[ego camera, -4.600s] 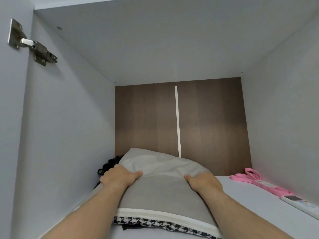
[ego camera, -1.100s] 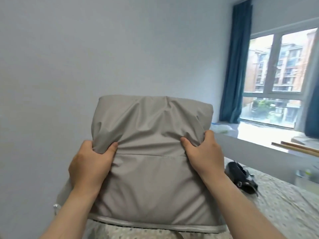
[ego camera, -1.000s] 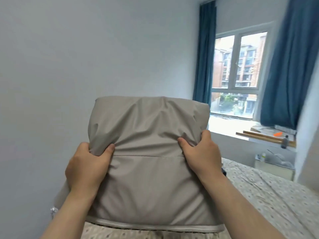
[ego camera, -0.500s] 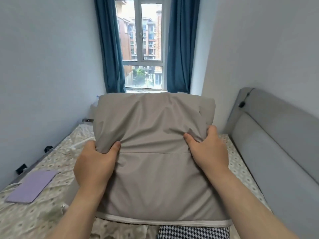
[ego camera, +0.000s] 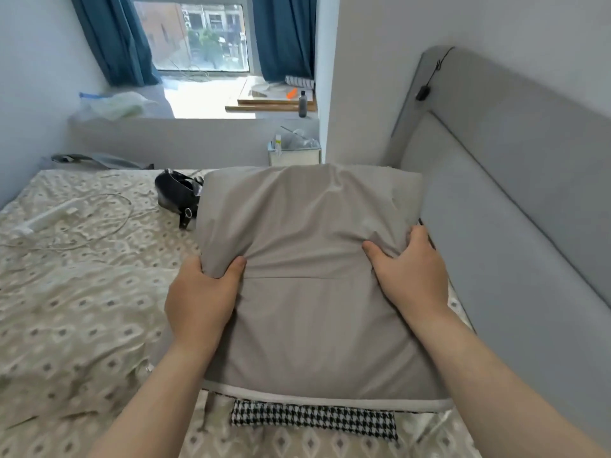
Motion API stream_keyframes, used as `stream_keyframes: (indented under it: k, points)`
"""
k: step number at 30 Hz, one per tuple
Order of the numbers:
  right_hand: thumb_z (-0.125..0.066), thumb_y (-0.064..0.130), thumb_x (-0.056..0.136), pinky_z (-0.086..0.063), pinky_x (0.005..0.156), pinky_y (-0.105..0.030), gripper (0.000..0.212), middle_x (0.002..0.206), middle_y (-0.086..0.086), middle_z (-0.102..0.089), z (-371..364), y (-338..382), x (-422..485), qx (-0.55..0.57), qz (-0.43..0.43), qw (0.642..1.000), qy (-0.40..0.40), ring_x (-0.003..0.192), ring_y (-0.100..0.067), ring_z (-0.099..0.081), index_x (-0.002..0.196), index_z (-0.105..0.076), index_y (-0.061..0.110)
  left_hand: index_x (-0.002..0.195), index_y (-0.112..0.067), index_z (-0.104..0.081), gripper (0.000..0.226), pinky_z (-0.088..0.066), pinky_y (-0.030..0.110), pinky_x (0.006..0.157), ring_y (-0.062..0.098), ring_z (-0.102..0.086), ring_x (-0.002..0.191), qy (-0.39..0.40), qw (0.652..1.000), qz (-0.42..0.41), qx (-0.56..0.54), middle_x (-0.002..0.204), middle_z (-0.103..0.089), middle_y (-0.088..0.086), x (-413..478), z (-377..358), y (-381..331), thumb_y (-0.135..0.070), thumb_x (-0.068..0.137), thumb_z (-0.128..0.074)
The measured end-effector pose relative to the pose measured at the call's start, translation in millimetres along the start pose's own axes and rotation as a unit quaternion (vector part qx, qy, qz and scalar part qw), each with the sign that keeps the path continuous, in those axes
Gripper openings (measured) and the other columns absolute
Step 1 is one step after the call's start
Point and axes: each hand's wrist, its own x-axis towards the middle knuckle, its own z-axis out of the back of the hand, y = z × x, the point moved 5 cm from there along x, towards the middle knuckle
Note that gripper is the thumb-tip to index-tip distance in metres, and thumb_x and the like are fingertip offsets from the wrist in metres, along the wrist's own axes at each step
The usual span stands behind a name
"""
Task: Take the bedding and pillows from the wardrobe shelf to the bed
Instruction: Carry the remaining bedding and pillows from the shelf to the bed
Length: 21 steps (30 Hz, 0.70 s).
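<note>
A grey pillow point(ego camera: 307, 233) with a white piped near edge is held out in front of me over the patterned bed point(ego camera: 72, 292), close to the grey padded headboard point(ego camera: 515, 200). My left hand point(ego camera: 201, 292) pinches its left side, thumb on top. My right hand point(ego camera: 410, 272) grips its right side the same way. A black-and-white houndstooth piece point(ego camera: 314, 419) shows under the pillow's near edge. I cannot tell whether the pillow rests on the mattress or hangs just above it.
A black bag point(ego camera: 177, 195) lies on the bed just left of the pillow's far corner. A white bar with a thin cable point(ego camera: 49, 218) lies on the bed's left part. A window ledge point(ego camera: 205, 107) with clutter and blue curtains point(ego camera: 112, 38) stand beyond the bed.
I have carried the pillow from the wardrobe shelf into the room and turned toward the bed. Over the last half second the pillow has come down low beside the headboard.
</note>
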Motion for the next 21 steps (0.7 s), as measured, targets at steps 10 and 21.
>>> stream_keyframes:
  k: [10, 21]
  points:
    - [-0.068, 0.058, 0.077, -0.044, 0.072, -0.036, 0.055, 0.087, 0.002, -0.054, -134.0, -169.6, 15.8, -0.059, -0.073, 0.992, 0.083, 0.094, -0.034, -0.062, 0.103, -0.044, 0.016, 0.079, -0.019, -0.052, 0.037, -0.037, 0.037, 0.059, 0.024, -0.052, 0.069, 0.065, 0.995, 0.074, 0.031, 0.072, -0.055, -0.007, -28.9, -169.8, 125.2, -0.053, 0.078, -0.067]
    - [-0.066, 0.065, 0.074, -0.050, 0.079, -0.043, 0.065, 0.105, -0.013, -0.066, -265.0, -276.6, -0.4, -0.113, -0.120, 0.976, 0.142, 0.098, -0.038, -0.063, 0.104, -0.043, 0.013, 0.083, -0.018, -0.049, 0.044, -0.041, 0.039, 0.064, 0.032, -0.056, 0.078, 0.100, 0.980, 0.129, 0.110, 0.074, -0.056, -0.002, -39.6, -264.8, 250.4, -0.058, 0.075, -0.065]
